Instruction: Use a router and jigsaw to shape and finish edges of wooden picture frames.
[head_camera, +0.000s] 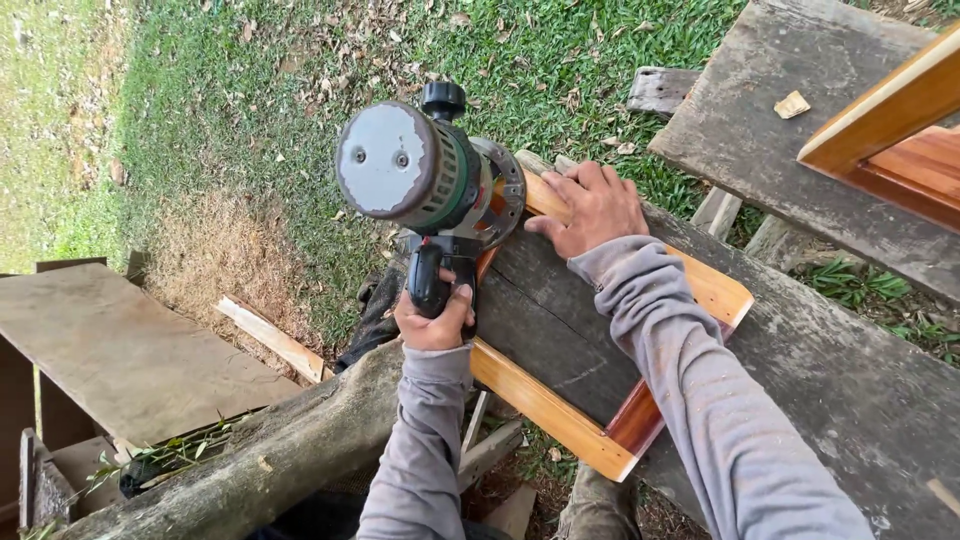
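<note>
Left hand (435, 320) clenched on the black grip of a heavy green router (425, 180) at the frame's edge, right hand (592, 208) flat, fingers (560, 190) spread, on the stiff glossy wooden frame (545, 405) lying on the grey plank worktop (830, 380); probably top-heavy, best gripped by both handles.

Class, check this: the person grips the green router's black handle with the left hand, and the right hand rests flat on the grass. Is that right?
Not quite. In the head view, the right hand rests on the varnished wooden frame, not on grass. The left hand does grip the green router by its black handle.
</note>
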